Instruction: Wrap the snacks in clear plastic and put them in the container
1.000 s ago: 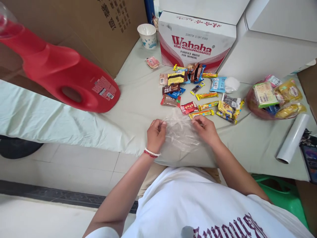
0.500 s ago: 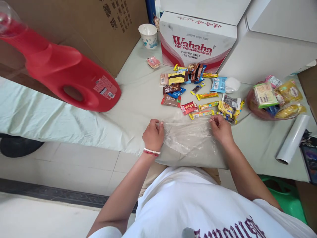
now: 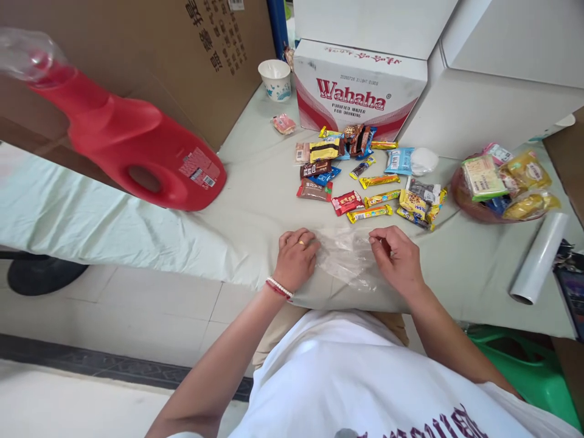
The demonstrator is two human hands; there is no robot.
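A clear, crumpled plastic bag [image 3: 344, 258] lies near the table's front edge, between my two hands. My left hand [image 3: 296, 255] is palm down at the bag's left side, its fingers curled over the film; the thumb is hidden. At the upper right corner of the bag, my right hand [image 3: 396, 255] pinches the film between thumb and forefinger. Just beyond the bag are several small wrapped snacks, among them a yellow stick packet [image 3: 369, 213], a red packet [image 3: 347, 202] and a brown packet [image 3: 314, 190].
A bowl of packaged snacks [image 3: 474, 204] stands at right, beside a roll of plastic film [image 3: 541, 258]. Behind are a Wahaha water carton [image 3: 360, 85] and a paper cup [image 3: 276, 79]. A large red bottle [image 3: 150, 152] is at left. Under the table is a green stool [image 3: 533, 371].
My hands have come closer together, and the bag between them is narrower and more bunched. My left hand has turned palm down. The camera view has shifted slightly.
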